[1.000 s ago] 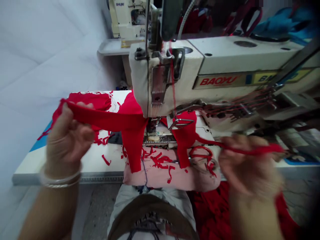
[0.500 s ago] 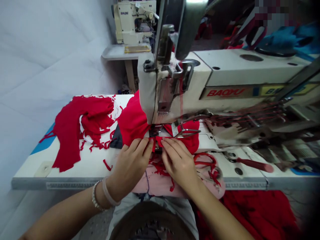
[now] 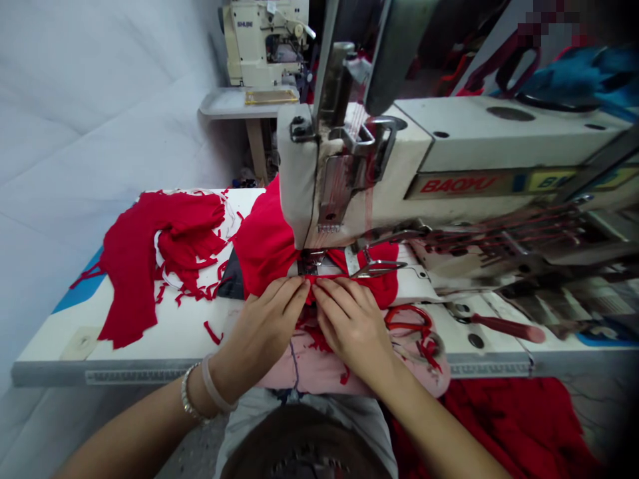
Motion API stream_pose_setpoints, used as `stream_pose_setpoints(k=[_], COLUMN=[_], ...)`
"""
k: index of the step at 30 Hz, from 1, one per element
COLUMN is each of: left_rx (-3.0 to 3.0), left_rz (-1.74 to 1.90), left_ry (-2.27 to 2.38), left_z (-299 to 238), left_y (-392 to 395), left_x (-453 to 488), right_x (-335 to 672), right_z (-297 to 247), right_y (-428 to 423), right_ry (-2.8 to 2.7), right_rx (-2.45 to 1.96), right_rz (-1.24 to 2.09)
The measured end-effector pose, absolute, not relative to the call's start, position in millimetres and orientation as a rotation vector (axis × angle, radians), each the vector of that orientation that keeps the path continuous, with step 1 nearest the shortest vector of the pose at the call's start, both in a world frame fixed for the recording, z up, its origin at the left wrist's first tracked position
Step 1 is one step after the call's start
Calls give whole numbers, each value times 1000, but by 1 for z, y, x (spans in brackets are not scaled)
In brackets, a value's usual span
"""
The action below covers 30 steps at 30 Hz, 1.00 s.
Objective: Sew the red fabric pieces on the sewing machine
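Note:
Both hands sit at the front of the sewing machine's presser foot [image 3: 312, 263]. My left hand [image 3: 267, 326] and my right hand [image 3: 352, 326] pinch a narrow edge of red knit fabric [image 3: 315, 282] between their fingertips, close together. That edge belongs to a red garment piece [image 3: 264, 243] running under the machine head, and its part beneath the needle is hidden. A pair of red-handled scissors [image 3: 407, 319] lies close to my right hand, on a pink cloth [image 3: 319, 372] across my lap.
A white BAOYU sewing machine head [image 3: 399, 173] fills the right side. A loose red fabric piece [image 3: 150, 259] and scraps lie on the white table [image 3: 150, 352]. A red-handled tool [image 3: 504, 330] rests on it. A second machine [image 3: 264, 46] stands behind.
My hands have come together at the presser foot from wide apart, where they stretched red strips. The red piece my left hand held now lies flat on the table's left side.

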<state>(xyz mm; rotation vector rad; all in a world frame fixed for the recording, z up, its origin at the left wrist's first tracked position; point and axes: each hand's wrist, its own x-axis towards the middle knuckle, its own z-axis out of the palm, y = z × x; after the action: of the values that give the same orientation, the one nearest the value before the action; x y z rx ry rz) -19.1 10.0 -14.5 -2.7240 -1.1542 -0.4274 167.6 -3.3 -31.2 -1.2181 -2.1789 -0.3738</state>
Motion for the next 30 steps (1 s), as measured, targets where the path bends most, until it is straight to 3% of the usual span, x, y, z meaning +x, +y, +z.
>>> stream_pose_setpoints(k=[22,30], left_rx=[-2698,-2751], left_rz=[-491,-483], left_ry=[-1187,-1120], left_z=[-17,-15], left_y=[23,24], left_x=[-12,-17], right_x=[165,167], right_z=[-29,-32], right_y=[14,13], right_ry=[-2157,-2105], right_rx=[-1317,-1197], right_rz=[-350,-109])
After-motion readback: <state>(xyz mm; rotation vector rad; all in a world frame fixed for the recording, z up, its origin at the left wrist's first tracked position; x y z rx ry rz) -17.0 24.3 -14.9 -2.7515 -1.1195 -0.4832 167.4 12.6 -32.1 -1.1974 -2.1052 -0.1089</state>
